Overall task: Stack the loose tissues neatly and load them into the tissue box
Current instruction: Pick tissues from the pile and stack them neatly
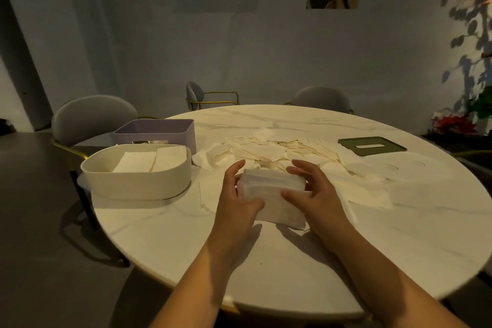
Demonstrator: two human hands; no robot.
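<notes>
Both hands grip a stack of tissues point(271, 190) at the near middle of the round, marble-patterned tabletop point(266, 269). The left hand point(235, 196) cups the stack's left end. Its fingers point(237, 166) are gently curved and close together round the far corner, and its thumb lies across the top near the front edge. The right hand point(318, 194) mirrors it at the right end, with its fingers point(303, 166) curled over the far edge and slightly spread, and its thumb pressed onto the top sheet. The stack is squeezed between the two hands. Its lower sheets splay forward onto the tabletop, and I cannot tell whether the stack is lifted or resting there.

Just behind the hands, the loose tissues point(274, 152) lie in a wide, untidy heap. To the left stands the cream box point(135, 181), open on top, with two piles of folded tissues point(150, 161) lying side by side inside it. A purple box point(157, 129) stands right behind it, also open. At the far right, well apart from the hands, lies a flat green lid point(372, 144) with a slot in it.
</notes>
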